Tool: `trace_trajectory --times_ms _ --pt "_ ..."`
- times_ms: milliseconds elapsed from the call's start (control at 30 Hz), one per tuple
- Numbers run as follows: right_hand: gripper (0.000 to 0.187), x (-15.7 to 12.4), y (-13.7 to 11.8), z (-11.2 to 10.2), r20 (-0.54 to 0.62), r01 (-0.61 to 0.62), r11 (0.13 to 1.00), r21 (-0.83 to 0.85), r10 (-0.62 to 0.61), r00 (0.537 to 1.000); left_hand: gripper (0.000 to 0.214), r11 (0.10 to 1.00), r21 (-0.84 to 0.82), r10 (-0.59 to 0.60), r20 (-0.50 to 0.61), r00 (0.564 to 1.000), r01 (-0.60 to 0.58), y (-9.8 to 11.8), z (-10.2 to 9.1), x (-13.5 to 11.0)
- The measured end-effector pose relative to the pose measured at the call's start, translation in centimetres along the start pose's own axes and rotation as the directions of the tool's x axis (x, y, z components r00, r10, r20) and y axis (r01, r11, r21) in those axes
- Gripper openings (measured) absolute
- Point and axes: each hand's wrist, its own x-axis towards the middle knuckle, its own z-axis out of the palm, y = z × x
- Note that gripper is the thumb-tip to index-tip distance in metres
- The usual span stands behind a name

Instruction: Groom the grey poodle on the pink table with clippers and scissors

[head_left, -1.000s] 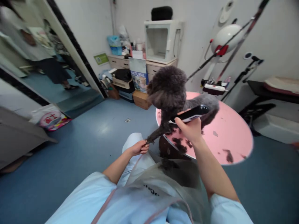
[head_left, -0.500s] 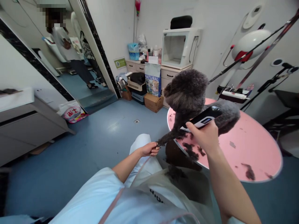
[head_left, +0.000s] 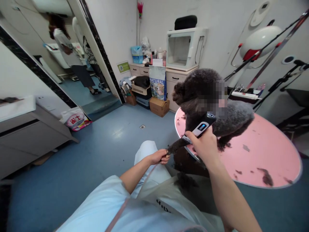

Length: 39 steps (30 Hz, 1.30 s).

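A dark curly-haired dog (head_left: 205, 93) stands on a round pink table (head_left: 272, 151) strewn with clumps of cut fur. My left hand (head_left: 159, 157) is closed round the dog's front paw (head_left: 174, 148), stretched out past the table's edge. My right hand (head_left: 205, 145) grips a black and white electric clipper (head_left: 201, 128), its head against the dog's extended leg. A clear plastic apron over light blue clothes covers my lap, with fur on it.
Against the back wall stand a white drying cabinet (head_left: 184, 48), drawers, a dog food bag (head_left: 157, 83) and a cardboard box (head_left: 158, 106). A grey counter (head_left: 29, 129) is at left. People stand beyond the doorway (head_left: 72, 61). Metal arms and a white dryer (head_left: 260, 38) hang at right.
The dog has turned its head toward me. The clipper has slid down the extended leg toward the paw. My left hand keeps its hold on the paw.
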Motion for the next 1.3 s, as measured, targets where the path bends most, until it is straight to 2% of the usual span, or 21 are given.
trace_trajectory --times_ms 67,133,167,200,267,333,367,467,533,600,700,733,867,900,933,1000,1067,1100,1200,1300 --pt "0.044 -1.0 0.8 0.1 0.136 -0.015 0.997 0.08 0.004 0.991 0.049 1.0 -0.006 0.003 0.005 1.0 -0.003 0.1 0.0 -0.1" --pt "0.037 -1.5 1.7 -0.4 0.275 -0.028 0.973 0.23 -0.037 0.961 0.051 1.0 -0.007 0.005 0.004 1.0 -0.005 0.0 0.0 -0.3" --pt "0.033 -1.4 2.0 -0.9 0.282 -0.037 0.946 0.322 -0.059 0.958 0.051 1.0 -0.004 0.003 0.005 1.0 -0.003 0.0 0.0 -0.3" --pt "0.03 -1.2 2.3 -1.4 0.229 -0.033 0.911 0.412 -0.068 0.971 0.052 1.0 0.0 -0.001 0.007 1.0 0.001 -0.1 0.0 -0.4" --pt "0.026 -0.6 2.8 -2.4 0.014 0.025 0.849 0.528 -0.038 0.999 0.052 1.0 -0.001 -0.007 0.013 1.0 0.007 -0.2 0.1 -0.5" --pt "0.023 -0.4 3.2 -2.9 -0.146 0.087 0.837 0.54 -0.009 0.989 0.052 1.0 -0.021 -0.002 0.024 1.0 0.002 -0.3 0.3 -0.6" --pt "0.022 -0.6 3.4 -2.8 -0.15 0.088 0.843 0.531 -0.008 0.989 0.053 0.999 -0.036 0.006 0.031 1.0 -0.004 -0.2 0.5 -0.6" --pt "0.025 -2.5 4.4 -1.6 -0.009 0.005 0.846 0.533 0.0 1.0 0.056 0.997 -0.075 0.019 0.054 0.998 -0.015 -0.1 1.0 -0.9" --pt "0.03 -4.1 5.4 -0.5 0.057 -0.036 0.812 0.583 0.003 0.998 0.056 0.996 -0.086 0.025 0.05 0.998 -0.021 0.0 1.3 -1.0" --pt "0.032 -5.1 6.7 0.4 0.004 -0.034 0.735 0.678 0.042 0.999 0.055 0.996 -0.088 0.03 0.032 0.999 -0.028 0.1 1.6 -1.1" --pt "0.035 -5.4 8.6 1.1 -0.154 0.025 0.578 0.815 0.174 0.973 0.055 0.996 -0.088 0.017 0.027 0.999 -0.014 0.3 2.0 -1.2" --pt "0.037 -5.3 9.1 1.2 -0.152 0.023 0.546 0.837 0.192 0.97 0.056 0.995 -0.096 0.01 0.029 1.0 -0.008 0.3 2.2 -1.3" --pt "0.045 -4.2 10.4 0.8 0.063 -0.111 0.531 0.84 0.108 0.992 0.055 0.988 -0.156 0.004 0.023 1.0 0.0 0.2 2.8 -1.5" --pt "0.045 -3.7 10.6 0.5 0.05 -0.113 0.521 0.846 0.134 0.99 0.056 0.986 -0.166 0.0 0.022 1.0 0.003 0.1 2.9 -1.6" --pt "0.045 -3.0 10.7 0.1 -0.012 -0.086 0.5 0.862 0.19 0.982 0.056 0.985 -0.173 -0.006 0.023 1.0 0.01 0.1 3.0 -1.7" --pt "0.046 -1.4 10.7 -0.9 -0.192 0.03 0.454 0.891 0.317 0.929 0.057 0.982 -0.188 -0.017 0.033 0.999 0.023 0.1 3.4 -1.8" --pt "0.048 0.3 10.6 -1.6 -0.301 0.131 0.441 0.888 0.343 0.89 0.059 0.976 -0.213 -0.025 0.052 0.998 0.036 0.1 3.8 -2.0" --pt "0.048 1.0 10.6 -1.8 -0.302 0.141 0.446 0.884 0.313 0.9 0.059 0.972 -0.231 -0.026 0.059 0.998 0.04 0.1 4.1 -2.1" --pt "0.048 2.0 10.8 -1.6 -0.179 0.059 0.443 0.895 0.234 0.956 0.058 0.959 -0.279 -0.03 0.058 0.998 0.045 0.1 4.8 -2.4" --pt "0.047 1.7 11.4 -0.8 -0.046 -0.041 0.343 0.939 0.241 0.969 0.058 0.956 -0.29 -0.04 0.018 0.999 0.044 0.1 5.2 -2.8"
